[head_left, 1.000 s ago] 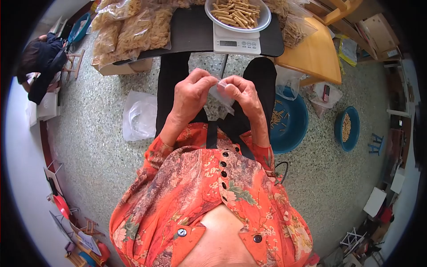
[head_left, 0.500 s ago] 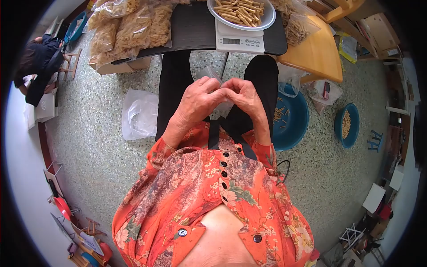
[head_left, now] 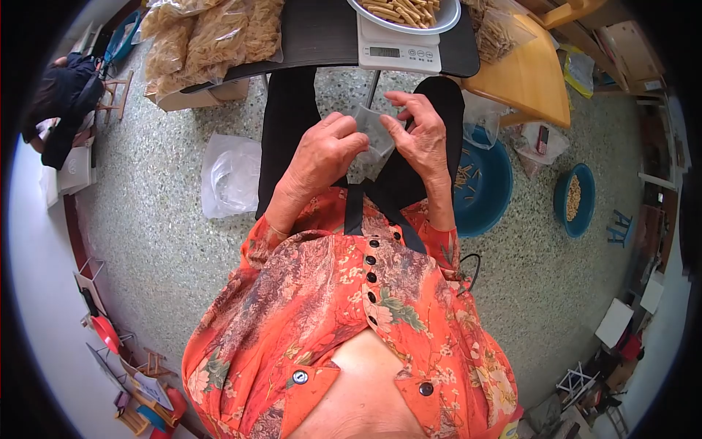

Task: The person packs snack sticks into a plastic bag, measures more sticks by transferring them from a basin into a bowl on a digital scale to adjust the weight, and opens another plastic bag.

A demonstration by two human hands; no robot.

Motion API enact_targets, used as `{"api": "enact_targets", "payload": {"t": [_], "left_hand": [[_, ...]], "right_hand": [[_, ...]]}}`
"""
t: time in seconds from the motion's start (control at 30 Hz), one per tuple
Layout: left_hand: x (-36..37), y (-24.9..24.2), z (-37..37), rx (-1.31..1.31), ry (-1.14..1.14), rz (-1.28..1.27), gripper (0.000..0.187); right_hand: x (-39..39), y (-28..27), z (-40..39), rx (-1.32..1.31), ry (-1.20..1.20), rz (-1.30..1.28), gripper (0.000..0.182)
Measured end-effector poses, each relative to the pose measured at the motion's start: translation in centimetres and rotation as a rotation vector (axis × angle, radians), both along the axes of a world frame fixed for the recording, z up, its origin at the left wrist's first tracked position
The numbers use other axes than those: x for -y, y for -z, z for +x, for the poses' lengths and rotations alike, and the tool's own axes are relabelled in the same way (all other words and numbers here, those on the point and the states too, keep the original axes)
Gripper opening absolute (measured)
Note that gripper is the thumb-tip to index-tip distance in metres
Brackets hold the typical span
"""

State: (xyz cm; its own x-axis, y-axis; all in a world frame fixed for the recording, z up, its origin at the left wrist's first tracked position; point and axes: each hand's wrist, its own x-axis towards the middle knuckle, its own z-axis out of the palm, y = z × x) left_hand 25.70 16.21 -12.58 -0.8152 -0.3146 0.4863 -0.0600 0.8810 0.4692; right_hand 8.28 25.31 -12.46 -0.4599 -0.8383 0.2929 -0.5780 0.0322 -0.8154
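Observation:
Above my lap, my left hand (head_left: 329,150) is closed in a pinch on the edge of a clear plastic bag (head_left: 374,132). The bag hangs between my two hands, its top edge standing up. My right hand (head_left: 420,135) is beside it with thumb and fingers spread, the thumb tip right at the bag's edge. Ahead, on the dark table (head_left: 318,36), a white digital kitchen scale (head_left: 398,53) carries a white bowl (head_left: 446,22) of brown stick-shaped snacks (head_left: 402,10).
Filled clear bags (head_left: 219,40) crowd the table's left side. At right are a wooden chair (head_left: 526,80), a blue basin (head_left: 490,190) with a few sticks and a smaller blue basin (head_left: 575,201). An empty plastic bag (head_left: 230,175) lies on the floor; another person (head_left: 66,102) is far left.
My hands were together at the fingertips over the bag. Now my right hand has moved right and opened, while my left keeps its pinch and the bag shows more between them.

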Motion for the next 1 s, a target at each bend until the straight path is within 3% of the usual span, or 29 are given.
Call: {"api": "enact_targets", "payload": {"t": [0.17, 0.23, 0.47, 0.53, 0.73, 0.8, 0.83, 1.0], "left_hand": [[-0.8, 0.4, -0.5, -0.010, 0.065, -0.007, 0.014], [-1.0, 0.3, -0.4, -0.009, 0.088, 0.009, 0.014], [-1.1, 0.0, -0.2, 0.038, 0.051, 0.067, 0.011], [-0.8, 0.3, -0.1, 0.044, -0.002, 0.048, 0.009], [-0.9, 0.0, 0.1, 0.016, 0.008, 0.081, 0.010], [-0.8, 0.0, 0.3, 0.025, -0.038, 0.088, 0.010], [-0.8, 0.0, 0.3, 0.022, -0.037, 0.085, 0.010], [-0.2, -0.4, 0.7, -0.032, -0.083, 0.143, 0.011]], "right_hand": [[0.1, 1.1, 0.1, -0.103, -0.164, 0.005, 0.029], [0.0, 1.5, 0.2, 0.120, -0.201, 0.060, 0.021], [-0.2, 2.0, -0.2, -0.015, -0.054, 0.044, 0.009], [-0.3, 2.0, -0.3, 0.189, -0.172, 0.055, 0.010], [-0.6, 0.6, 0.1, 0.108, -0.107, 0.097, 0.015], [-1.0, -1.6, 0.4, -0.054, -0.095, -0.045, 0.026], [-1.0, -1.4, 0.0, -0.143, -0.147, -0.113, 0.038], [-1.4, -1.9, 0.3, -0.298, -0.340, -0.081, 0.039]]}}
